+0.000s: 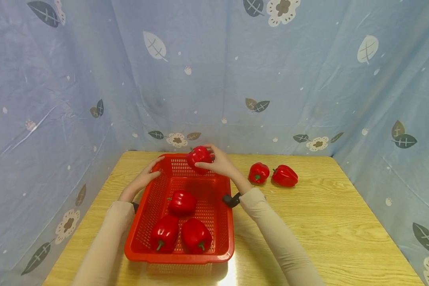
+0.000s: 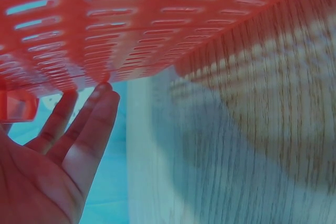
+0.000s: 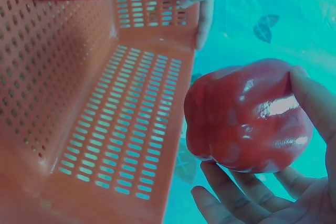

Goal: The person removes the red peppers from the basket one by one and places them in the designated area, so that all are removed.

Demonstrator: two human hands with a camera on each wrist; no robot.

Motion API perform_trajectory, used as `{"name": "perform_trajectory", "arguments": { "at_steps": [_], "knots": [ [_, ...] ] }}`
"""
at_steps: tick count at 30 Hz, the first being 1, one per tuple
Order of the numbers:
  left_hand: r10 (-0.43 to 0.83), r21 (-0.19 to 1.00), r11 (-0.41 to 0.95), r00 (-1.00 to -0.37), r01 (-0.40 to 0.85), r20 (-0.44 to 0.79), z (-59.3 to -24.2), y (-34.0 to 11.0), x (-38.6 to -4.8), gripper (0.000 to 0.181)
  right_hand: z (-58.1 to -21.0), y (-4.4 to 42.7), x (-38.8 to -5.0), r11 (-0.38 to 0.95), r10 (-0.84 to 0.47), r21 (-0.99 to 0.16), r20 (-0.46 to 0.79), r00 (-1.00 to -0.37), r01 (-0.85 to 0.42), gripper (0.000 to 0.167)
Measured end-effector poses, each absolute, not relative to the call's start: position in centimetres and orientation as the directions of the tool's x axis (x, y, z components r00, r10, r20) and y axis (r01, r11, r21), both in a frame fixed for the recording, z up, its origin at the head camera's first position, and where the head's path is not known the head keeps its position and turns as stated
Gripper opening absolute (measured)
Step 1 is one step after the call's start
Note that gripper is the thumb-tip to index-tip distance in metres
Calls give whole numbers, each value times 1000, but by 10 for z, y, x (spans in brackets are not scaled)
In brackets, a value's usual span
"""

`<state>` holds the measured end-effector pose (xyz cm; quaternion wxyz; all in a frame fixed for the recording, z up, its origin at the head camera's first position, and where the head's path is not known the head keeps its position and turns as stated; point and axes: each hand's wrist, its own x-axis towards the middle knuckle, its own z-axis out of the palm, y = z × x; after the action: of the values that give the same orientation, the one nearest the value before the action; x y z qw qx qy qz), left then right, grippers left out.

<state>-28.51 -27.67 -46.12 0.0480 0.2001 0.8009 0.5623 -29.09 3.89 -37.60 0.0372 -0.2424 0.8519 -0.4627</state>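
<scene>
My right hand [image 1: 218, 161] grips a glossy red bell pepper [image 3: 247, 116] between thumb and fingers, above the far end of a red plastic basket [image 1: 178, 258]. In the right wrist view the pepper is raised beside the slotted basket wall [image 3: 123, 124]. My left hand [image 1: 143, 180] holds the basket's left rim near the far corner, thumb over the rim and fingers against the outside. The left wrist view shows those fingers [image 2: 92, 129] touching the slotted outer wall. Inside the basket lie three red bell peppers: one in the middle [image 1: 182, 202], two near the front [image 1: 164, 233] [image 1: 196, 235].
To the right of the basket, two more red bell peppers [image 1: 259, 173] [image 1: 285, 176] lie close together on the wooden table [image 1: 329, 230]. A blue curtain [image 1: 214, 79] with leaf and flower prints surrounds the table at the back and sides.
</scene>
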Motion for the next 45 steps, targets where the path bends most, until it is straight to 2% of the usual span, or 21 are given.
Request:
{"name": "perform_trajectory", "arguments": {
  "at_steps": [11, 17, 33, 45],
  "knots": [
    [385, 925, 270, -911, 266, 149, -461, -278, -287, 60, -377, 62, -295, 462, -408, -809, 170, -897, -364, 70],
    [373, 917, 286, -914, 279, 162, -461, -276, -286, 59, -380, 79, -298, 420, -391, -847, 156, -907, -327, 71],
    [360, 903, 326, -920, 278, 154, -461, -275, -284, 60, -389, 133, -300, 412, -253, -890, 92, -963, -193, 80],
    [350, 912, 324, -928, 250, 130, -457, -273, -282, 60, -406, 155, -301, 432, -194, -888, 80, -978, -159, 78]
  ]
}}
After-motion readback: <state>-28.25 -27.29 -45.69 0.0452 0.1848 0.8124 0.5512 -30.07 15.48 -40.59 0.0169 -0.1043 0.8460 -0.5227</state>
